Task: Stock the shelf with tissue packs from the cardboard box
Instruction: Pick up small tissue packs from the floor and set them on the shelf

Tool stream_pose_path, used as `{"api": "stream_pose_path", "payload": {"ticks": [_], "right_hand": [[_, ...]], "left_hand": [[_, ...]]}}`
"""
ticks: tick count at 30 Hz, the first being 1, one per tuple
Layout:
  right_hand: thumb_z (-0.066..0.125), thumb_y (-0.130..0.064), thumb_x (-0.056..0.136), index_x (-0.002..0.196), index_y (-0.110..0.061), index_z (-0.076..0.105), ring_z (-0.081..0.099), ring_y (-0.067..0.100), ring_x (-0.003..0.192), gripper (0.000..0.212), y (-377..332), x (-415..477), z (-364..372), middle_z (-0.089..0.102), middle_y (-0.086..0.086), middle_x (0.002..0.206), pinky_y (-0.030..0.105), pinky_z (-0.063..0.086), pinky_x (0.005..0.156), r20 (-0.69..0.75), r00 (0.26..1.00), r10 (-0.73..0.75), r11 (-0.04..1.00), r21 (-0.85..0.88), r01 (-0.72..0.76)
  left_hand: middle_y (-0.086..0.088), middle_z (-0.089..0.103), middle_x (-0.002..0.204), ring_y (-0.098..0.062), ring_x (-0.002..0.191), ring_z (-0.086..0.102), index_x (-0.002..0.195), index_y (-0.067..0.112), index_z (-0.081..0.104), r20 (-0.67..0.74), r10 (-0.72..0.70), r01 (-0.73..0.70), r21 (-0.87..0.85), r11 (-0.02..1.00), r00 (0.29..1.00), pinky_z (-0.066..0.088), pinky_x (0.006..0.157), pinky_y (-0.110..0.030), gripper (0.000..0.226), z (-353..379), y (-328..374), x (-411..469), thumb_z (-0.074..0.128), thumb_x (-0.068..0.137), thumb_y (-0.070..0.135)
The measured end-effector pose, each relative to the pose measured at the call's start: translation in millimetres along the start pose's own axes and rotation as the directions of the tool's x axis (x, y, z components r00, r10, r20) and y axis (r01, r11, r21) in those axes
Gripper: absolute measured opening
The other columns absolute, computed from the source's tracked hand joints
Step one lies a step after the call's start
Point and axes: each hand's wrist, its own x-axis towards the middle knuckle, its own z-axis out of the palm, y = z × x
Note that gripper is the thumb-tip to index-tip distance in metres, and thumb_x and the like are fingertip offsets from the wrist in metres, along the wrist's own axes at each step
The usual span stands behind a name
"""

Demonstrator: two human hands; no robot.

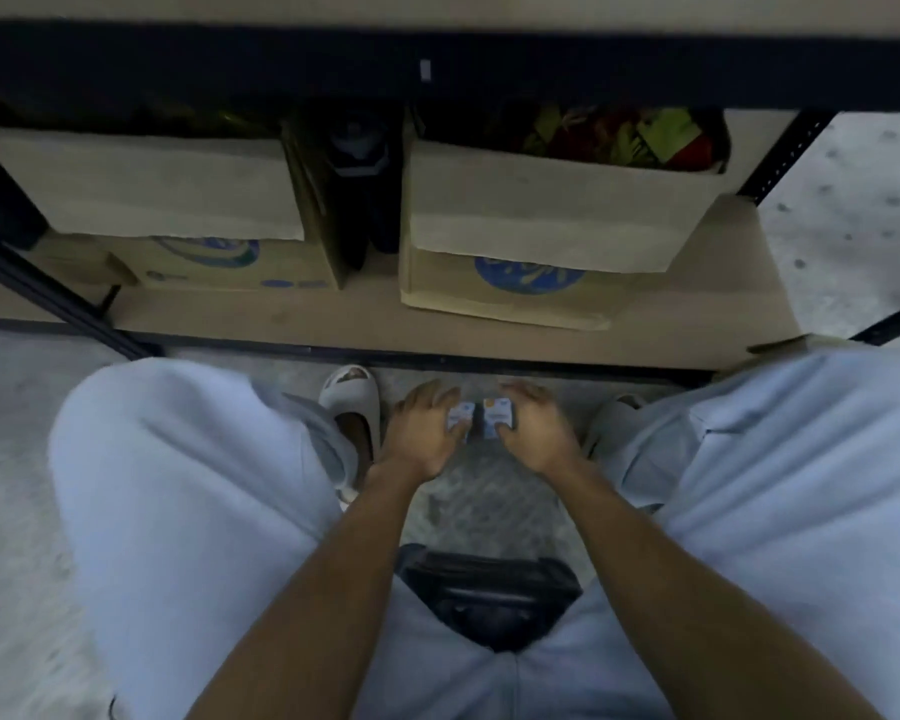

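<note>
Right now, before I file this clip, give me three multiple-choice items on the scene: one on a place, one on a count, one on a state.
1. Where do the left box and the right box stand?
A) on the bottom shelf
B) on the floor
C) on the person's lap

2. How many tissue packs are held?
A) one
B) two
C) four

3. What state is the right box in?
A) taped shut
B) open on top
C) crushed flat

Answers:
1 A: both boxes sit on the shelf board, beyond the hands.
2 B: the left hand grips one pack and the right hand grips another.
3 B: colourful packets show inside it.
</note>
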Motion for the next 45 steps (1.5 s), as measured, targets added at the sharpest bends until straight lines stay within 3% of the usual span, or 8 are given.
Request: {"api": "stream_pose_path", "payload": {"ticks": [2, 6, 10, 17, 23, 29, 34, 45], "right_hand": [[0.054, -0.019, 0.072, 0.114, -0.007, 0.062, 0.058, 0.036, 0.106, 0.045, 19.3, 9.8, 26.2, 0.063, 0.016, 0.113, 0.043, 0.048, 0.092, 0.070, 0.995, 0.069, 0.996, 0.044, -0.072], [0.048, -0.041, 0.071, 0.124, -0.019, 0.056, 0.055, 0.031, 0.112, 0.058, 59.4, 30.4, 72.8, 0.057, 0.010, 0.125, 0.040, 0.048, 0.094, 0.169, 0.971, 0.166, 0.980, 0.082, -0.182], [0.064, -0.026, 0.080, 0.137, -0.016, 0.045, 0.043, 0.033, 0.126, 0.061, 40.3, 34.1, 58.9, 0.044, 0.014, 0.140, 0.041, 0.040, 0.103, 0.214, 0.959, 0.187, 0.979, 0.042, -0.200], [0.064, -0.024, 0.082, 0.135, -0.016, 0.046, 0.043, 0.030, 0.126, 0.056, 53.8, 59.4, 75.8, 0.046, 0.013, 0.138, 0.038, 0.038, 0.105, 0.248, 0.938, 0.241, 0.965, 0.038, -0.258], [0.054, -0.018, 0.092, 0.139, -0.011, 0.041, 0.033, 0.029, 0.137, 0.049, 63.7, 74.1, 79.3, 0.043, 0.012, 0.145, 0.031, 0.021, 0.112, 0.292, 0.935, 0.204, 0.977, 0.004, -0.214], [0.052, -0.020, 0.095, 0.133, -0.008, 0.046, 0.046, 0.032, 0.126, 0.040, 71.5, 89.7, 90.4, 0.050, 0.018, 0.136, 0.022, 0.037, 0.094, 0.298, 0.922, 0.247, 0.964, 0.023, -0.266], [0.061, -0.015, 0.086, 0.142, -0.022, 0.036, 0.045, 0.032, 0.127, 0.062, 71.8, 97.7, 99.3, 0.048, 0.013, 0.139, 0.037, 0.035, 0.105, 0.397, 0.863, 0.314, 0.910, 0.135, -0.393], [0.074, -0.006, 0.072, 0.123, -0.012, 0.057, 0.055, 0.034, 0.115, 0.054, 72.6, 104.5, 115.4, 0.059, 0.016, 0.123, 0.042, 0.048, 0.095, 0.315, 0.870, 0.380, 0.856, 0.237, -0.459]], "left_hand": [[-0.009, 0.028, 0.155, -0.029, 0.139, 0.029, 0.146, 0.022, 0.034, 0.025, -0.003, 0.003, 0.008, 1.000, 1.000, 0.030, 0.111, -0.043, 0.058, 16.8, -7.6, 3.2, 0.050, 0.095, 0.041], [-0.008, 0.029, 0.155, -0.027, 0.140, 0.029, 0.146, 0.021, 0.032, 0.090, -0.032, 0.032, 0.002, 0.999, 0.995, 0.027, 0.113, -0.039, 0.060, 46.5, -23.9, 14.3, 0.051, 0.094, 0.041], [-0.007, 0.025, 0.157, -0.025, 0.143, 0.026, 0.147, 0.020, 0.030, 0.132, -0.078, 0.081, -0.015, 0.997, 0.988, 0.022, 0.115, -0.032, 0.061, 69.0, -36.3, 29.5, 0.051, 0.094, 0.041], [-0.005, 0.022, 0.157, -0.026, 0.143, 0.021, 0.147, 0.022, 0.031, 0.215, -0.161, 0.183, -0.088, 0.979, 0.963, 0.023, 0.114, -0.035, 0.060, 89.7, -50.5, 64.9, 0.055, 0.093, 0.036], [-0.009, 0.027, 0.155, -0.027, 0.141, 0.026, 0.145, 0.019, 0.036, 0.253, -0.181, 0.226, -0.163, 0.960, 0.950, 0.026, 0.112, -0.034, 0.062, 106.0, -57.4, 89.5, 0.062, 0.090, 0.030], [-0.014, 0.037, 0.149, -0.032, 0.135, 0.037, 0.138, 0.012, 0.048, 0.267, -0.173, 0.229, -0.194, 0.954, 0.948, 0.031, 0.110, -0.033, 0.059, 119.1, -60.0, 103.1, 0.070, 0.084, 0.023], [-0.011, 0.034, 0.151, -0.033, 0.133, 0.038, 0.138, 0.017, 0.047, 0.313, -0.199, 0.267, -0.191, 0.945, 0.929, 0.039, 0.106, -0.044, 0.065, 134.2, -59.3, 106.6, 0.075, 0.079, 0.024], [-0.013, 0.037, 0.145, -0.031, 0.133, 0.039, 0.135, 0.013, 0.050, 0.261, -0.259, 0.338, -0.328, 0.882, 0.930, 0.038, 0.108, -0.038, 0.072, 137.1, -52.7, 108.3, 0.080, 0.070, 0.005]]}}
